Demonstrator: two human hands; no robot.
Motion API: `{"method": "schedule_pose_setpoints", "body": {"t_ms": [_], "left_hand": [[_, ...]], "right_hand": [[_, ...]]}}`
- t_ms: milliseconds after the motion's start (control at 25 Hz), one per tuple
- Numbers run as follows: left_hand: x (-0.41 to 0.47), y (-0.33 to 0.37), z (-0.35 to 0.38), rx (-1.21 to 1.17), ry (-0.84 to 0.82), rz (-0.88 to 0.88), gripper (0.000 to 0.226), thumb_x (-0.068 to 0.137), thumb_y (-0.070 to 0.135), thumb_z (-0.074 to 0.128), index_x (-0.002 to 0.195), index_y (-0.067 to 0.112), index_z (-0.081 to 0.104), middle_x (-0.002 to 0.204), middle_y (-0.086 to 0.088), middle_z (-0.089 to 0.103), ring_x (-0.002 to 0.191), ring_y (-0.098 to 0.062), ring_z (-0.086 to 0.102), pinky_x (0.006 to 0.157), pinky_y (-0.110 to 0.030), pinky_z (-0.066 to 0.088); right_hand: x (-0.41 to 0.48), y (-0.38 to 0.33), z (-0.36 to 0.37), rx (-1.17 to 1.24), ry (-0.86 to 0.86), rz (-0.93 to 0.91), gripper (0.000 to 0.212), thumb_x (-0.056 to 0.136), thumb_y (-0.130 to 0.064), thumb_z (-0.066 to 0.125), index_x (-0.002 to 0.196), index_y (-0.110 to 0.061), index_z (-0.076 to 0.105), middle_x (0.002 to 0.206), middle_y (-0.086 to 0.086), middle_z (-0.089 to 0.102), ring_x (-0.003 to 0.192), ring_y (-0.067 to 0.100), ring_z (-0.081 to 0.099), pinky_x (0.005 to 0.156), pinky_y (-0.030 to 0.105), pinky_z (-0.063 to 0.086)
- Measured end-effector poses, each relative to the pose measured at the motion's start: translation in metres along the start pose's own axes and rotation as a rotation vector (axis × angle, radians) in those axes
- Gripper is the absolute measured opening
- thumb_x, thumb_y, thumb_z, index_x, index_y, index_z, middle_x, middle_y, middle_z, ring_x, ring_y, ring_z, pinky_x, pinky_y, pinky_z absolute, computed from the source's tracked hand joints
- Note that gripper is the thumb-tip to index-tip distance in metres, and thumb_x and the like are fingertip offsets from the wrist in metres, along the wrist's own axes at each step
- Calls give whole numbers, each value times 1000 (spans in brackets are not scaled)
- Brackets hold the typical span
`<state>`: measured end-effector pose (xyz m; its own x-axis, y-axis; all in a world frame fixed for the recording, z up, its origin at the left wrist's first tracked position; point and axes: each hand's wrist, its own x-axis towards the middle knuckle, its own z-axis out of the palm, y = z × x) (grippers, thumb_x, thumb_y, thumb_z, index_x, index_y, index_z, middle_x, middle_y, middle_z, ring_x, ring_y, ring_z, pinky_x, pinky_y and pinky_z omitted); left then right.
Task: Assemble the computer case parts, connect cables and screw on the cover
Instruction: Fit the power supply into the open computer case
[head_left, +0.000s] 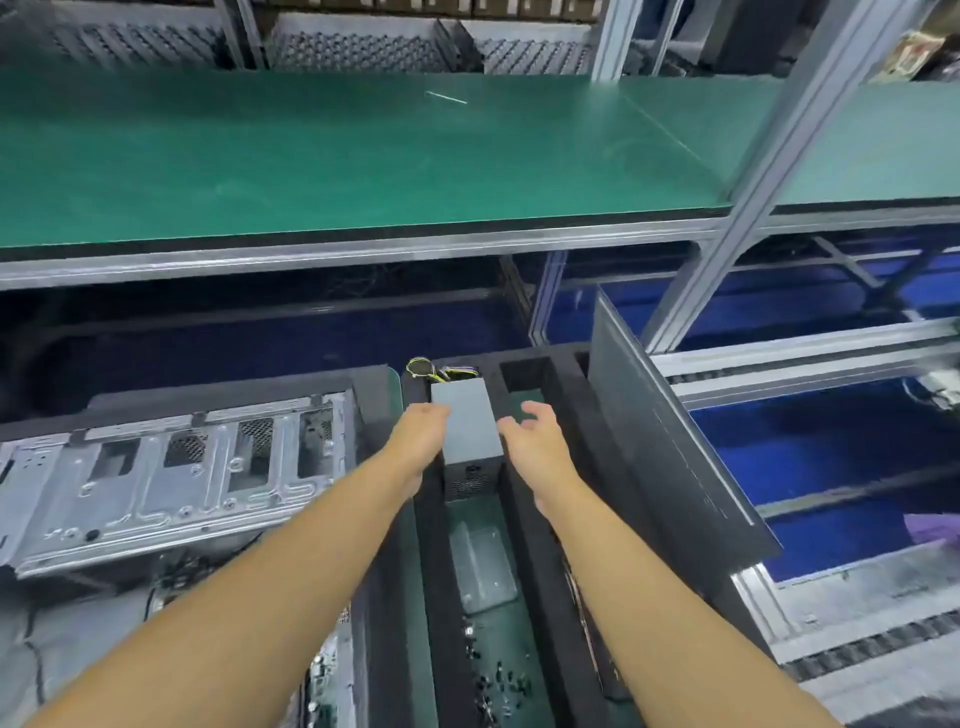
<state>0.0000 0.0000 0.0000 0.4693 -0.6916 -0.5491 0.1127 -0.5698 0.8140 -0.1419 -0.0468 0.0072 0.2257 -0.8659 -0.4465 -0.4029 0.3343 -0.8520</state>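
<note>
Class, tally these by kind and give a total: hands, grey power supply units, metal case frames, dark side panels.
Hands: 2, left hand and right hand
Power supply unit: 1
Case frame: 1
Dark side panel: 1
Total: 5

Power supply (465, 423) — left hand (415, 441) and right hand (535, 441) flanking it.

power supply (465, 426) in foam tray (519, 509), between hands; case chassis (171, 473) left; panel (670, 447) leaning right.

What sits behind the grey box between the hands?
A bundle of yellow and black cables lies behind the grey box; where they join it is hidden.
</note>
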Motion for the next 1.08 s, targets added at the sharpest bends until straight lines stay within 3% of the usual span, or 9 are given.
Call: {"method": "schedule_pose_setpoints", "body": {"t_ms": [120,200,320,480,600,800,880,960,1080], "left_hand": [[26,-5,7,-22,3,-122,52,101,40,36,148,17,37,148,-2,41,134,-26,38,111,-41,30],[33,-13,9,-97,5,-143,42,101,44,33,131,24,55,130,6,56,119,-18,52,99,-35,40],[41,-22,13,-211,19,-176,42,100,44,30,88,27,66,75,12,72,83,-8,56,69,-28,37],[46,-27,13,-301,54,-287,42,100,41,31,86,19,64,78,6,70,76,-11,53,66,-31,35],[42,-26,11,-274,71,-309,33,102,37,33,85,23,59,87,9,59,79,-8,49,69,-30,34],[34,-8,-11,-304,131,-249,24,99,36,38,90,22,55,91,7,55,83,-12,50,80,-32,37],[26,5,-18,-341,117,-220,27,100,37,38,107,18,57,100,4,58,93,-16,53,81,-32,42],[13,17,-25,-365,86,-195,42,101,39,38,132,14,50,129,-3,55,118,-24,51,101,-36,41],[-14,30,-40,-390,19,-89,33,99,42,44,119,21,58,134,-1,57,117,-21,54,102,-34,42]], "right_hand": [[36,5,17,-254,31,-15,77,92,-38,64,156,-19,25,154,13,33,141,33,33,107,46,37],[49,8,36,-424,-12,16,93,89,-51,65,159,-16,15,155,13,31,142,35,28,107,47,35],[66,17,65,-655,-70,35,118,79,-70,64,160,-14,1,151,11,32,139,32,31,107,47,37],[82,22,88,-853,5,20,128,76,-72,66,158,-17,-16,141,10,34,128,28,38,95,41,45],[87,21,91,-846,46,4,128,71,-71,71,156,-25,-12,129,11,41,119,29,44,81,39,47],[75,-9,72,-760,109,-24,114,66,-63,76,152,-36,7,118,9,50,116,31,51,80,41,47],[62,-30,57,-710,125,-70,109,67,-61,73,151,-40,8,110,5,45,113,30,50,75,39,41],[40,-54,41,-642,150,-155,104,65,-59,69,148,-44,9,105,2,40,104,28,50,70,37,38],[-3,-84,17,-413,148,-279,100,66,-51,65,149,-51,10,114,-2,44,101,23,50,70,37,46]]}}
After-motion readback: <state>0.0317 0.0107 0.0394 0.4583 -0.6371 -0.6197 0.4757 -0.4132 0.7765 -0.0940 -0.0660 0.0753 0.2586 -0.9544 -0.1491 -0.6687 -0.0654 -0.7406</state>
